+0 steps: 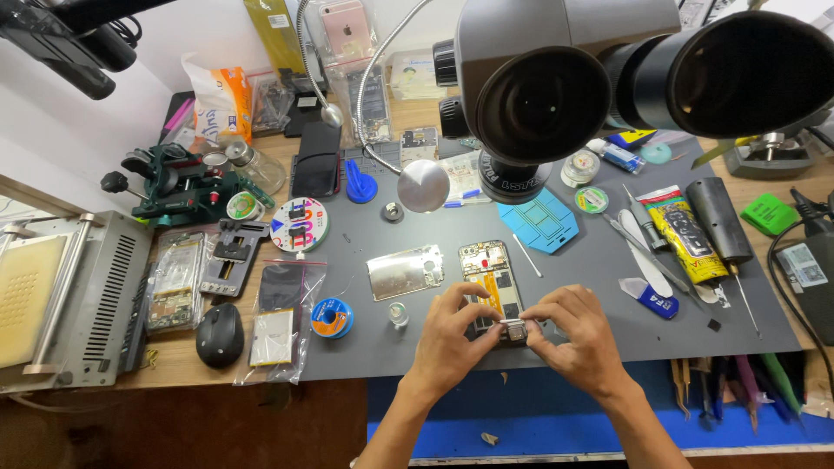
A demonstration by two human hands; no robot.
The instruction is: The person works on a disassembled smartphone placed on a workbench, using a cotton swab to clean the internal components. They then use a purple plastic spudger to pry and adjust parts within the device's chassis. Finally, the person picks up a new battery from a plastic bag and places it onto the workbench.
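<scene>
An opened phone (489, 276) lies on the grey work mat (591, 287), its board and orange flex cable exposed. My left hand (449, 334) and my right hand (578, 334) meet at the phone's near end. Together their fingertips pinch a small silver metal part (513, 329) there. A shiny metal cover plate (405, 271) lies just left of the phone.
A microscope head (556, 78) looms overhead. Tweezers (647, 252), a yellow tube (688, 233), a black cylinder tool (718, 219) and a blue pad (540, 220) lie to the right and behind. A solder spool (331, 317), bagged parts (278, 326), a mouse (219, 335) and a grey machine (74, 300) sit left.
</scene>
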